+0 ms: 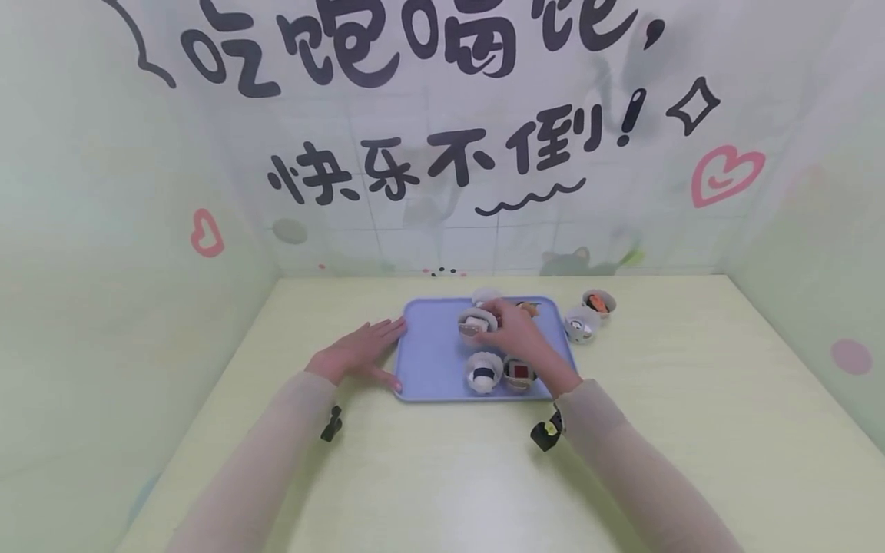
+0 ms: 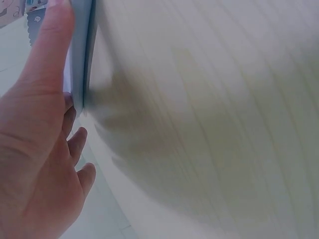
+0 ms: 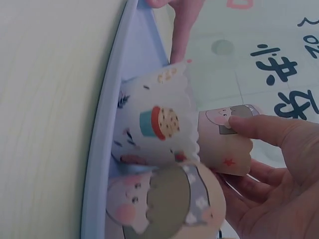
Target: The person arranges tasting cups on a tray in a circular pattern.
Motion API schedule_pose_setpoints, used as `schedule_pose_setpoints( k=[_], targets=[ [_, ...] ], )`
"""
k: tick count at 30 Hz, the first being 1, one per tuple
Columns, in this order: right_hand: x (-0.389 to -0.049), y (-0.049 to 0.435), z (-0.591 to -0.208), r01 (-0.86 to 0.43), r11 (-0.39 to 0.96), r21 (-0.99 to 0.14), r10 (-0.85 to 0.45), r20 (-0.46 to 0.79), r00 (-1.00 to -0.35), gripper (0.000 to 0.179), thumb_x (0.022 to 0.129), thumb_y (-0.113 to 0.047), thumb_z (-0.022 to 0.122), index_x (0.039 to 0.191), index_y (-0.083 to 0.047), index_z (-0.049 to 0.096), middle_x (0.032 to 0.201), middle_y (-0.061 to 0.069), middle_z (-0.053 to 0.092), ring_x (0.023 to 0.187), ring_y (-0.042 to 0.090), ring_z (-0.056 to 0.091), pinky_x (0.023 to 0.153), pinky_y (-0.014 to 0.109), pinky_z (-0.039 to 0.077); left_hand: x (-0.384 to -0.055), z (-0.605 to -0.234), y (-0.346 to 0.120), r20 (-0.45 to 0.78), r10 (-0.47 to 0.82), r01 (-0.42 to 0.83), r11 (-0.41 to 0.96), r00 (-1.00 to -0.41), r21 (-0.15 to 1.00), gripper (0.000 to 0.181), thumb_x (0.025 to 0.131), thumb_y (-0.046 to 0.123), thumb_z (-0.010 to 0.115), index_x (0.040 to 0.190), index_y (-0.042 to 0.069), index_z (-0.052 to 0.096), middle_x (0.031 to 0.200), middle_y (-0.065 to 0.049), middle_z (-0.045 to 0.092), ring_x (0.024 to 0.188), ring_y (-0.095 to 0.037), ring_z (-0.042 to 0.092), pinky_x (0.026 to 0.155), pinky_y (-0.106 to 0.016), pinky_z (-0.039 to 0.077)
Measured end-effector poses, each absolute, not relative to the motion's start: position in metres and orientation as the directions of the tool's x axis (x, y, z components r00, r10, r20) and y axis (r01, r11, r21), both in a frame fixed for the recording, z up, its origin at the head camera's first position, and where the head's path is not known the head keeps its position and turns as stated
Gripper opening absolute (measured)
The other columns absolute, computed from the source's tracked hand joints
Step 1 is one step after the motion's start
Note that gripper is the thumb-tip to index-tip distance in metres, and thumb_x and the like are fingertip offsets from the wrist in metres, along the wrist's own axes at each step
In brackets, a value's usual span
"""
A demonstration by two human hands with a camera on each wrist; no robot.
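Note:
A blue tray (image 1: 429, 346) lies on the table. My left hand (image 1: 356, 353) rests along its left edge with straight fingers, the thumb at the near left corner. Over the middle of the tray, my right hand (image 1: 520, 336) pinches a paper baking cup (image 3: 224, 157) by its wall, with a whitish piece inside. Closer to me on the tray are a cup holding a white piece with a dark band (image 1: 484, 375) and a cup holding a piece with a red square top (image 1: 520, 372). Behind the right hand, a pale cup (image 1: 486, 295) and an orange piece (image 1: 529, 308) are partly hidden.
Right of the tray, two more paper cups stand on the table (image 1: 657, 430): one with an orange-topped piece (image 1: 598, 304), the other with a white and dark piece (image 1: 580, 326). Printed wall sheets (image 1: 442, 246) enclose the table at the back and both sides.

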State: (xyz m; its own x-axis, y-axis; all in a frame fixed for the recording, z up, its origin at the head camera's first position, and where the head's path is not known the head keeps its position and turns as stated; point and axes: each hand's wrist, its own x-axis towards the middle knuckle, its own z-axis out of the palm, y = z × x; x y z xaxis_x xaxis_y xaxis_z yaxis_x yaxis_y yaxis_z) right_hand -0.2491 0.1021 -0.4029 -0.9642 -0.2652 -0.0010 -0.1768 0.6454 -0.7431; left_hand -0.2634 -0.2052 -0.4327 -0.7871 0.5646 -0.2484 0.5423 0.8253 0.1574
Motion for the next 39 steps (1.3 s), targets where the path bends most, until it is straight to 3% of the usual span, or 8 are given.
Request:
schedule_pose_setpoints(
  k=[11, 19, 26, 39],
  targets=[
    [-0.248, 0.072, -0.411, -0.099, 0.669, -0.737, -0.252, -0.100, -0.962, 0.057, 0.085, -0.020, 0.079, 0.134, -0.007, 0.054, 0.138, 0.013, 0.060, 0.129, 0.032, 0.055, 0.108, 0.049, 0.049, -0.264, -0.432, -0.204, -0.240, 0.565, 0.546, 0.825, -0.790, 0.146, 0.121, 0.073, 0.065, 0.077, 0.157, -0.001, 0.020, 0.166, -0.019, 0.017, 0.152, -0.043, 0.020, 0.126, -0.059, 0.018],
    [-0.244, 0.064, -0.421, -0.132, 0.709, -0.693, -0.278, -0.104, -0.955, 0.048, 0.083, -0.021, 0.081, 0.124, -0.010, 0.057, 0.126, 0.011, 0.066, 0.113, 0.028, 0.064, 0.097, 0.042, 0.057, -0.261, -0.430, -0.202, -0.247, 0.559, 0.538, 0.829, -0.792, 0.151, 0.120, 0.073, 0.063, 0.077, 0.157, -0.001, 0.020, 0.166, -0.019, 0.016, 0.152, -0.043, 0.019, 0.126, -0.059, 0.018],
    [-0.242, 0.066, -0.420, -0.149, 0.720, -0.678, -0.329, -0.144, -0.933, 0.052, 0.084, -0.028, 0.081, 0.126, -0.008, 0.057, 0.117, 0.008, 0.066, 0.098, 0.020, 0.063, 0.082, 0.034, 0.057, -0.262, -0.431, -0.203, -0.244, 0.565, 0.548, 0.825, -0.789, 0.139, 0.120, 0.074, 0.064, 0.077, 0.157, -0.001, 0.020, 0.166, -0.020, 0.016, 0.152, -0.043, 0.020, 0.126, -0.059, 0.018],
    [-0.240, 0.076, -0.412, -0.174, 0.721, -0.670, -0.379, -0.172, -0.909, 0.066, 0.083, -0.033, 0.081, 0.137, -0.007, 0.053, 0.130, 0.013, 0.063, 0.113, 0.026, 0.062, 0.093, 0.040, 0.057, -0.264, -0.432, -0.201, -0.255, 0.564, 0.555, 0.824, -0.785, 0.114, 0.119, 0.075, 0.065, 0.075, 0.157, -0.002, 0.020, 0.166, -0.020, 0.017, 0.152, -0.044, 0.021, 0.125, -0.060, 0.020]
  ],
)
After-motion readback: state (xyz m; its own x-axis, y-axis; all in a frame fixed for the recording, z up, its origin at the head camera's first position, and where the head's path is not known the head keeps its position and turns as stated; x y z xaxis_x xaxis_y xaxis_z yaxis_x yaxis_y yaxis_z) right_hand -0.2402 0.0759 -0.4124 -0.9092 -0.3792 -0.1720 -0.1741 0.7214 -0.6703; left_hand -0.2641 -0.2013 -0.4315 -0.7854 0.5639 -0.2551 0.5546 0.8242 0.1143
